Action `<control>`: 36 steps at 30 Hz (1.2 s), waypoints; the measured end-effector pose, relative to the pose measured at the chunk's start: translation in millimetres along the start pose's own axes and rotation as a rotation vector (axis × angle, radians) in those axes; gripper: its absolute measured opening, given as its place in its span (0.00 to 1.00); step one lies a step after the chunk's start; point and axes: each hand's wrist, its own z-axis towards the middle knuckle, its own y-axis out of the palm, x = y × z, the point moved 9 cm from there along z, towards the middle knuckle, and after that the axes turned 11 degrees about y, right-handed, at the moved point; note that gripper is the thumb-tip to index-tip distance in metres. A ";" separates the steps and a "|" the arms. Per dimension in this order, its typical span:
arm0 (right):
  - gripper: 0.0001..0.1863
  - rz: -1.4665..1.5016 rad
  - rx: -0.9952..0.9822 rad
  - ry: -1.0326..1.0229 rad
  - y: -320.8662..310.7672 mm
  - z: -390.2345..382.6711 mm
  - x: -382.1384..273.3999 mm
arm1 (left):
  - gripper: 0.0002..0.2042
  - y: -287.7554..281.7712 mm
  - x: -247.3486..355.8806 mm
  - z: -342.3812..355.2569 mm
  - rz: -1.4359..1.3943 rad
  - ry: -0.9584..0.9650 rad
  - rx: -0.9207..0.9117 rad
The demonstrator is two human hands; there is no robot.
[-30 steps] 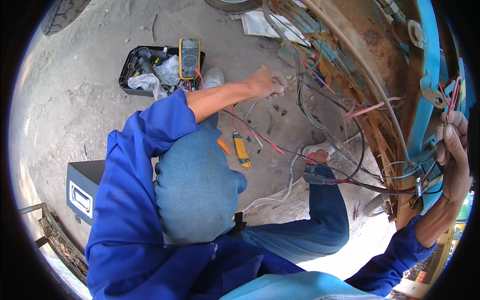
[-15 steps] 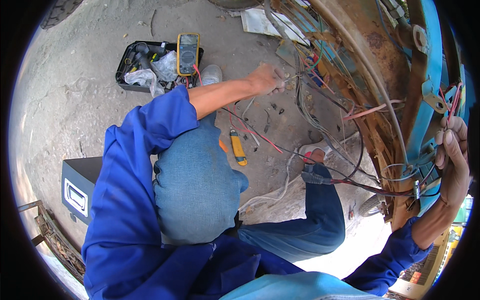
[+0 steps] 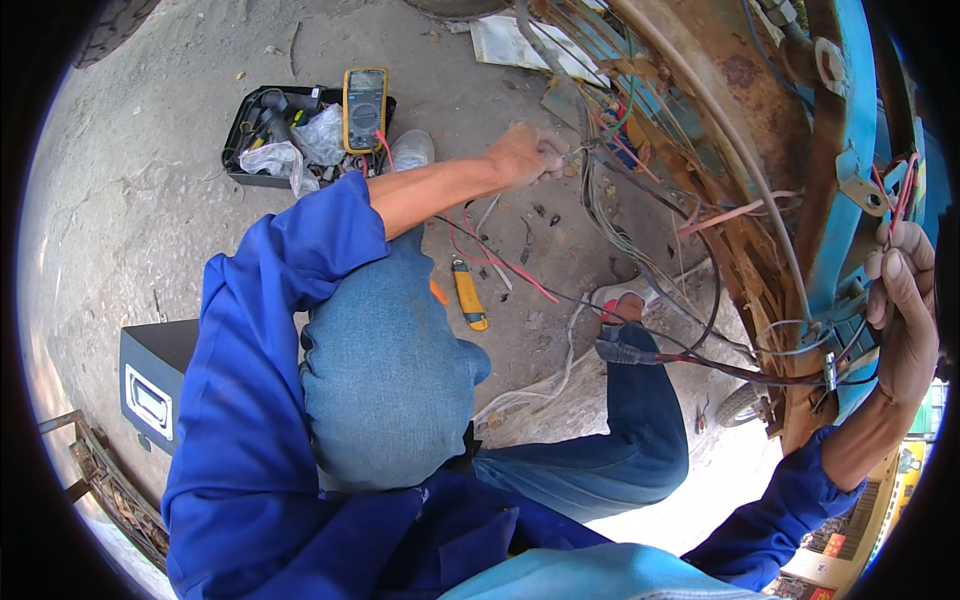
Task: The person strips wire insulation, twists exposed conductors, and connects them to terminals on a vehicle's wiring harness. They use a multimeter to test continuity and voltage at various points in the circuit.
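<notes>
My left hand (image 3: 526, 157) reaches across to the hanging wire bundle (image 3: 590, 190), its fingers pinched on the end of a thin wire (image 3: 572, 154). On the far right, against the blue metal frame (image 3: 845, 200), my right hand (image 3: 905, 280) pinches the lower end of some red wires (image 3: 904, 192). A yellow multimeter (image 3: 365, 110) with a red lead lies over the edge of a black tool case (image 3: 262, 178). Loose red and black wires and a thick black cable (image 3: 628, 353) run between my legs and the frame.
A yellow-handled tool (image 3: 468, 296) lies on the ground beside my knee. Rusty metal bars (image 3: 740, 265) and a long pipe (image 3: 735, 140) stand at the right. A dark box (image 3: 150, 385) with a silver latch is at the left. Wire scraps litter the concrete.
The whole view has shifted slightly, so the ground items appear a little further left. Both hands keep their pinching grips in nearly the same places.
</notes>
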 end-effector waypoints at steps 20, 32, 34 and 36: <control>0.22 -0.024 -0.005 -0.014 1.3 0.1 -2.7 | 0.11 20.0 67.2 16.5 1.059 0.353 -0.140; 0.20 -0.192 0.083 -0.067 -4.5 -2.3 -2.0 | 0.08 34.2 86.9 9.7 1.147 0.407 -0.186; 0.20 -0.268 0.096 0.018 -4.3 -1.9 5.3 | 0.08 38.3 89.7 9.3 1.182 0.438 -0.186; 0.21 -0.326 0.175 -0.050 -5.4 -4.6 -0.2 | 0.08 40.8 92.3 8.0 1.186 0.499 -0.138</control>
